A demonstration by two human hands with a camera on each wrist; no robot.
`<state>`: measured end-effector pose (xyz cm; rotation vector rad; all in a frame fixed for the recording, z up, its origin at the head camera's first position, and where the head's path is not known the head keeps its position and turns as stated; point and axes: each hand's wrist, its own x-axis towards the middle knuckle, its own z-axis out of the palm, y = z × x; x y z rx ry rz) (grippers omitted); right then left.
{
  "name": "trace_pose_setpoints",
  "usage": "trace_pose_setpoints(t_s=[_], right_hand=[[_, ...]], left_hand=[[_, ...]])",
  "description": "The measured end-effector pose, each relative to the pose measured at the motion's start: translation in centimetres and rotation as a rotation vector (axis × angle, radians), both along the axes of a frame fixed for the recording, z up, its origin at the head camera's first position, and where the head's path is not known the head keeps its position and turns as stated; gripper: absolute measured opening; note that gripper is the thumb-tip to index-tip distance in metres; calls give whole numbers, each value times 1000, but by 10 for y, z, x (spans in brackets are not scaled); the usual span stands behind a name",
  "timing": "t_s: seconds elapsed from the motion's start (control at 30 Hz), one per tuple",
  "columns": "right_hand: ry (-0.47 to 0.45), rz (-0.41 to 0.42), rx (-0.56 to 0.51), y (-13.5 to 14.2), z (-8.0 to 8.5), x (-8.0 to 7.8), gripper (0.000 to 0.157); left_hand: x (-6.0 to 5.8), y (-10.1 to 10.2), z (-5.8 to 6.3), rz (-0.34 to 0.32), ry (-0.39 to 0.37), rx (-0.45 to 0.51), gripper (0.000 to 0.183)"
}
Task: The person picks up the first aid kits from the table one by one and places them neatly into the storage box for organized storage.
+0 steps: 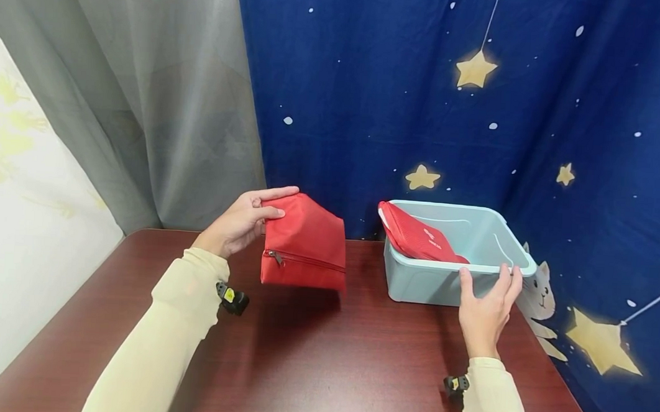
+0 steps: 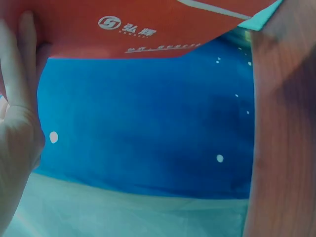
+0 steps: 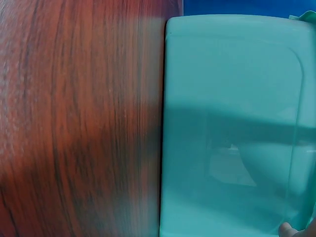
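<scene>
A red zippered pouch (image 1: 306, 239) is held above the table by my left hand (image 1: 239, 220), which grips its upper left edge. Its zipper runs along the lower part in the head view, and white lettering shows on its other side in the left wrist view. To the right stands a light blue plastic bin (image 1: 423, 285). Another red pouch (image 1: 418, 235) leans inside it, its left end over the rim. My right hand (image 1: 485, 314) rests at the bin's front rim, thumb and fingers spread; the right wrist view shows just a thumb tip near the wall.
A dark reddish wooden table (image 1: 321, 367) lies under everything. Behind it hang a blue curtain (image 1: 347, 95) with stars and a grey curtain (image 1: 201, 100). The bin stands near the table's back right edge.
</scene>
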<state>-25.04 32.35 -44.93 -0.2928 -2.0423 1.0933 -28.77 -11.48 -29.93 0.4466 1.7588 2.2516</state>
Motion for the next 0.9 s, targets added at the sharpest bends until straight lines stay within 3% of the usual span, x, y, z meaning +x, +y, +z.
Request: trace_pose_setpoints(t_s=[0.67,0.9], right_hand=[[5,-10,5,0,1,0,80],[-8,-5,4,-1,0,0,80]], left_hand=[[-8,22,64,8,64,185,53],[-10,31,83,-5,97,203,53]])
